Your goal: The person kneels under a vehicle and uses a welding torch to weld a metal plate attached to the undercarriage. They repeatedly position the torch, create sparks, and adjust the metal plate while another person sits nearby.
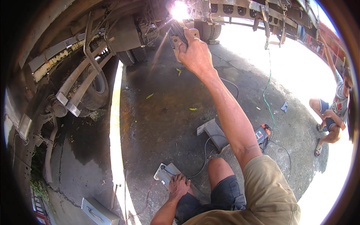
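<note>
My right hand (195, 54) reaches up to the vehicle's underside. Its fingers close round a brownish metal bracket (175, 40) with holes, next to dark ribbed pieces. Just beyond it burns a white glare (180, 11), with an orange spark trail falling to the left; what lies behind the glare is hidden. Low down by my knee, my left hand (179, 186) lies with fingers spread on a grey metal plate (160, 173). A dark cable runs onto that plate.
An angled grey metal piece (213, 135) and an orange-and-black machine (261, 133) with cables stand on the concrete. A green cable (267, 97) hangs down. A person (333, 108) squats at right. A grey metal box (98, 213) lies lower left; wheels (98, 84) and beams stand left.
</note>
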`<state>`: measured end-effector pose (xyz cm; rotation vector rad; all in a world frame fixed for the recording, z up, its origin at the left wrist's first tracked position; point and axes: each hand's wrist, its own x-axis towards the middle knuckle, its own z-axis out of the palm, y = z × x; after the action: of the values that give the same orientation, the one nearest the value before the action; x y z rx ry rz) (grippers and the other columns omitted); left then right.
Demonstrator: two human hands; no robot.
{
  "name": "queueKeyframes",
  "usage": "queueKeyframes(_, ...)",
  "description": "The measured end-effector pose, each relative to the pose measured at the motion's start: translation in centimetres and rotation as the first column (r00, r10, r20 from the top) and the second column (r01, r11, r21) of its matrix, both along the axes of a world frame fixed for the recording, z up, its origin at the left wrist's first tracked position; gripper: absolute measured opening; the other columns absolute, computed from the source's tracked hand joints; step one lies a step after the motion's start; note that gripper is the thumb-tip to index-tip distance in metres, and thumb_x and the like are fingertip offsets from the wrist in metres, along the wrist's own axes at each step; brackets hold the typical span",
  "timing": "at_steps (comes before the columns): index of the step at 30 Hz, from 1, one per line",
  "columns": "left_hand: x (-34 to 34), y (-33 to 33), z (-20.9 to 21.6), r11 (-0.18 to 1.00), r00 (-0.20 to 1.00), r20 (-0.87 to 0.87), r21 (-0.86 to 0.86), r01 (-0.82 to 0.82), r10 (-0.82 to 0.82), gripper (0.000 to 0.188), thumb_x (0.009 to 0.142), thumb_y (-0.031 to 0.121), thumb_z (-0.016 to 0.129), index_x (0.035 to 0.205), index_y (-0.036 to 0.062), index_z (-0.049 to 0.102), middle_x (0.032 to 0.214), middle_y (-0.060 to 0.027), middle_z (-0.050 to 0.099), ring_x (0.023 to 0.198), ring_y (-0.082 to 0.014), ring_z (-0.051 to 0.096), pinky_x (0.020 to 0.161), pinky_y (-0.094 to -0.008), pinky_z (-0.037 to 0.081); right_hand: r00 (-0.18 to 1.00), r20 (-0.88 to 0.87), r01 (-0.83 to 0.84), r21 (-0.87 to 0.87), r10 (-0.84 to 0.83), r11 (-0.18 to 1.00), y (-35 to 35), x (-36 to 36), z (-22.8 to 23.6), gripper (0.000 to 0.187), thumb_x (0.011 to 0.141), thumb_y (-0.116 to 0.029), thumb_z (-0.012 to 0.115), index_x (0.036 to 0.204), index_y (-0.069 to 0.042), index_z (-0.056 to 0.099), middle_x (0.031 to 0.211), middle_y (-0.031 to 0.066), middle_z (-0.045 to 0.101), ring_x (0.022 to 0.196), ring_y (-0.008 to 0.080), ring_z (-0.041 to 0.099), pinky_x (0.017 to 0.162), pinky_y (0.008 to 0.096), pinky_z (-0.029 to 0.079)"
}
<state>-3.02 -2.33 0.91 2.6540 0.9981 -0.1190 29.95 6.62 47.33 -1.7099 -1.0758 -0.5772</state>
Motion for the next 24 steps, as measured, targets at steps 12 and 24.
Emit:
queueKeyframes(12,0.0,-0.1,0.5,0.999,1.000,0.003,-0.030,-0.016,0.016,0.056,0.104,0.046,0.051,0.136,0.0030,0.067,0.153,-0.0150,0.055,0.149,-0.0310,0.043,0.129,-0.0523,0.024,0.999,-0.042,-0.014,-0.029,0.013,0.999,0.0,0.0,0.4,0.058,0.098,-0.025,0.061,0.151,-0.001,0.052,0.122,0.0285,0.070,0.114,0.0468,0.068,0.097,0.0549,0.055)
queueKeyframes(24,0.1,-0.2,0.8,1.000,1.000,-0.005,-0.016,-0.012,0.012,0.055,0.104,0.046,0.052,0.135,0.0037,0.067,0.152,-0.0150,0.056,0.148,-0.0306,0.044,0.128,-0.0524,0.026,0.999,-0.053,-0.012,-0.053,0.009,0.999,-0.2,0.3,0.6,0.060,0.096,-0.022,0.062,0.151,-0.001,0.052,0.124,0.0284,0.070,0.113,0.0466,0.069,0.096,0.0551,0.056)
